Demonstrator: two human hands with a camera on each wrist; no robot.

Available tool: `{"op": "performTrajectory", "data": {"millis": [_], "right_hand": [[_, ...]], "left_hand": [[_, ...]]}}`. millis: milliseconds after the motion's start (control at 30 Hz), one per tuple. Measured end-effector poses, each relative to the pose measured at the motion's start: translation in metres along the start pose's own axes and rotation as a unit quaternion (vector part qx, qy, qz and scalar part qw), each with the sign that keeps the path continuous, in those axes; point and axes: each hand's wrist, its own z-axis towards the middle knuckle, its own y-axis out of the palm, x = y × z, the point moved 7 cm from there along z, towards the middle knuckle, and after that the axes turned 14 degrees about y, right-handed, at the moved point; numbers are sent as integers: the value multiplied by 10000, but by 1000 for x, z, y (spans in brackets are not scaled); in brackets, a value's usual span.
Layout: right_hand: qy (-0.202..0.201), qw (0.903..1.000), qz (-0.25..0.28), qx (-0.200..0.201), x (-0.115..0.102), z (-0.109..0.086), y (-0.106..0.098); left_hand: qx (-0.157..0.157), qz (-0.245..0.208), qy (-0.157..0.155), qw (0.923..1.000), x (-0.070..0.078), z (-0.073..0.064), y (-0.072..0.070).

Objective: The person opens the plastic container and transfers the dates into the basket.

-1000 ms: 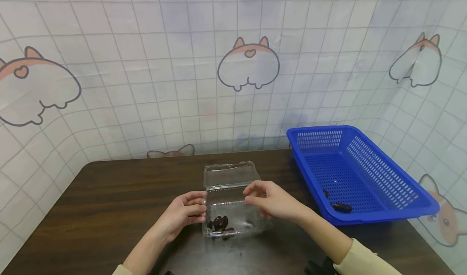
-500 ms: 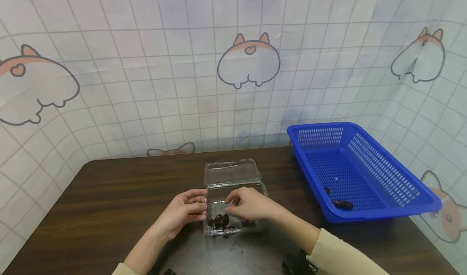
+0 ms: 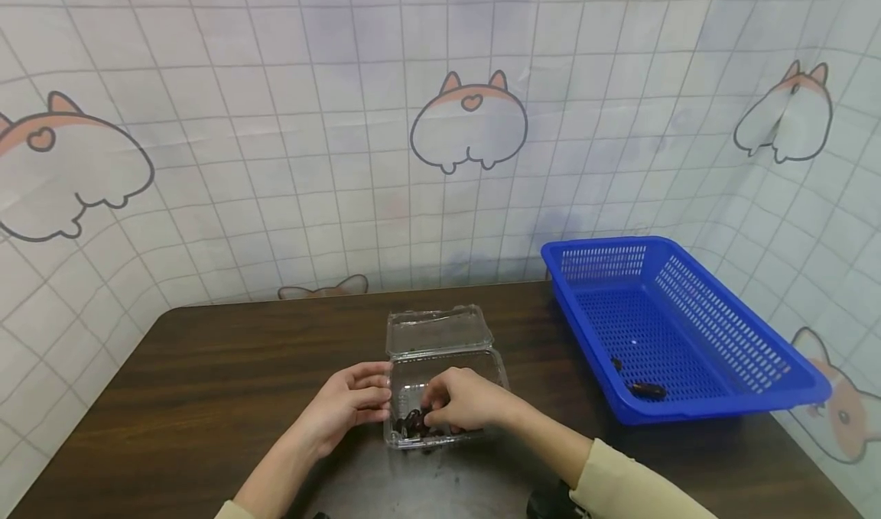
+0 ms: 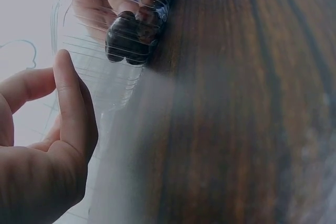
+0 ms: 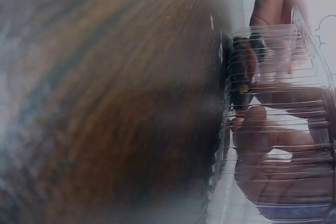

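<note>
Dark brown, glossy dates point(image 3: 411, 425) lie in the near left part of a clear plastic clamshell box point(image 3: 447, 441), whose lid stands open at the back. With its fingertips, my left hand point(image 3: 347, 406) touches the box's left wall; in the left wrist view its thumb and fingers point(image 4: 68, 93) lie close to that wall. Inside the box my right hand point(image 3: 468, 400) reaches down, thumb and forefinger brought together on a date among the pile. Through the ribbed wall, the right wrist view shows those fingers point(image 5: 257, 116) against the dark dates point(image 5: 241, 72).
A blue plastic basket point(image 3: 688, 410) stands to the right on the dark wooden table point(image 3: 227, 381). On its mesh floor lie a larger date point(image 3: 648, 390) and a small dark piece point(image 3: 616, 364). Behind the table hangs a wall covering point(image 3: 344, 160) with a grid pattern.
From the box's right side, my right hand has moved left and down into the box, to the dates. My left hand has stayed at the left wall.
</note>
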Motion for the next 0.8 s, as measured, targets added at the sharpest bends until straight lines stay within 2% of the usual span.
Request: {"op": "performTrajectory", "data": {"millis": [467, 800], "right_hand": [[27, 9997, 233, -5, 2, 0, -1], [-217, 9981, 581, -39, -2, 0, -2]], "left_hand": [[-4, -20, -1, 10000, 0, -1, 3], [13, -6, 12, 10000, 0, -2, 2]]}}
